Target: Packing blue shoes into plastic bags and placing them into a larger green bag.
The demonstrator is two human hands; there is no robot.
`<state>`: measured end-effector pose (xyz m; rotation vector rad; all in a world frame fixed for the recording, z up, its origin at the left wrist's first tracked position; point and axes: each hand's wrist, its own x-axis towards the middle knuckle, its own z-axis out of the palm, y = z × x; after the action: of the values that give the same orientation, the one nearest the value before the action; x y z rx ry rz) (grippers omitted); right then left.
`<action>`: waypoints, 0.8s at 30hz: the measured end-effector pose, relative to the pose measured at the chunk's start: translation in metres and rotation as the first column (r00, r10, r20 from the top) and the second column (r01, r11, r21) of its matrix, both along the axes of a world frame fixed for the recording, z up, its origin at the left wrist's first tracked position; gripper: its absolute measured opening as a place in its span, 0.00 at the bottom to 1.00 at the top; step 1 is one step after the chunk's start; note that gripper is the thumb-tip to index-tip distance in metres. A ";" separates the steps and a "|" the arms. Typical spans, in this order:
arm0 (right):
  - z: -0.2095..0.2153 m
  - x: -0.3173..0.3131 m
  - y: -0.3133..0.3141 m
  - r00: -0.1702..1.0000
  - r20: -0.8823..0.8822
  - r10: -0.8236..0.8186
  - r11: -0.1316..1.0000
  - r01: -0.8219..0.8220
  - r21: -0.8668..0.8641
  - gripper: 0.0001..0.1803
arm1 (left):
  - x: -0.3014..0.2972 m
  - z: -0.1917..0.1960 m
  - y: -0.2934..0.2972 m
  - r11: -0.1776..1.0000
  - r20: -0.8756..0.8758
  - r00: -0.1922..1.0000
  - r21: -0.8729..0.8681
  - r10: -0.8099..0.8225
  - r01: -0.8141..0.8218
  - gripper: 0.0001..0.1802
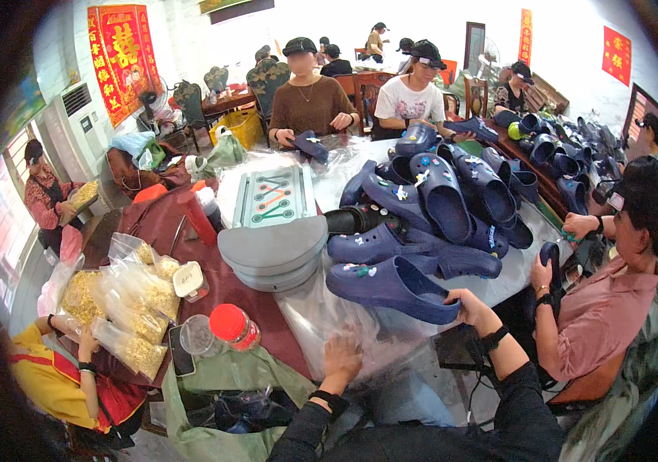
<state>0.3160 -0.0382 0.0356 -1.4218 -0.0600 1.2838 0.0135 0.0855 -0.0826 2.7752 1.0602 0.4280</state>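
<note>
One clog (379,289), heel (438,311) in right grip (470,309)

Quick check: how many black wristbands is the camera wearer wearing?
2: left wristband, behind the left hand; right wristband, behind the right hand, which holds a navy clog. Sleeves could hide more.

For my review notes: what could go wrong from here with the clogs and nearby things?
The right grip holds the navy clog only at its heel end, so it might slip or knock the clog pile. That pile is stacked at odd angles, so a bump could send some sliding. The red-lidded jar stands near the table edge; a leftward sweep of the left grip might tip it.
</note>
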 end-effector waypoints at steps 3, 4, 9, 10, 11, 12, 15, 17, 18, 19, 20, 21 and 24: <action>0.000 0.001 0.000 0.999 -0.034 -0.003 1.000 0.004 0.013 0.02 | -0.003 -0.002 0.001 0.999 0.050 0.998 0.047 -0.022 0.020 0.31; 0.001 0.002 -0.001 0.998 -0.060 0.024 0.997 -0.020 0.072 0.03 | -0.003 -0.002 0.002 0.995 0.095 0.994 0.091 -0.055 0.047 0.31; 0.000 0.004 0.002 0.997 -0.079 0.018 0.981 -0.002 0.195 0.04 | -0.002 0.010 0.001 0.963 0.141 0.985 0.262 -0.101 0.062 0.29; -0.013 0.017 0.000 0.993 -0.112 0.033 0.976 -0.008 0.217 0.04 | 0.000 0.014 0.002 0.939 0.131 0.983 0.335 -0.132 0.081 0.29; -0.018 0.020 0.002 0.987 -0.148 0.057 0.971 -0.021 0.237 0.03 | 0.000 0.014 0.002 0.939 0.129 0.983 0.336 -0.129 0.079 0.29; -0.023 0.023 0.005 0.987 -0.149 0.060 0.971 -0.023 0.239 0.03 | 0.001 0.014 0.001 0.960 0.103 0.990 0.272 -0.093 0.062 0.29; -0.014 0.016 0.026 0.966 -0.259 0.026 0.960 0.048 0.275 0.09 | -0.001 0.011 0.003 0.979 0.074 0.996 0.200 -0.055 0.039 0.29; 0.007 0.001 0.051 0.980 -0.199 -0.013 0.916 0.091 0.391 0.09 | -0.005 0.001 0.004 0.980 0.076 0.996 0.194 -0.050 0.034 0.29; 0.021 -0.006 0.063 0.991 -0.129 -0.032 0.895 0.086 0.438 0.11 | -0.003 -0.009 0.006 0.982 0.036 0.998 0.182 -0.053 0.046 0.29; 0.039 -0.013 0.075 0.997 -0.054 -0.053 0.869 0.072 0.490 0.13 | -0.002 -0.013 0.007 0.983 0.003 0.998 0.176 -0.055 0.054 0.29; 0.046 -0.010 0.090 0.996 -0.056 -0.074 0.834 0.093 0.543 0.17 | -0.001 -0.014 0.006 0.982 0.004 0.998 0.182 -0.059 0.058 0.29; 0.048 -0.007 0.106 0.994 -0.062 -0.089 0.797 0.109 0.594 0.22 | -0.001 -0.012 0.003 0.986 0.020 0.999 0.157 -0.051 0.047 0.29; 0.052 -0.006 0.141 0.952 -0.075 -0.298 0.676 0.266 0.687 0.32 | 0.002 -0.002 0.000 0.995 -0.024 0.999 0.087 -0.038 0.040 0.29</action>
<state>0.3101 0.1023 0.0875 -0.7570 -0.3095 0.8269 0.0150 0.0850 -0.0846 2.8788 1.0132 0.4498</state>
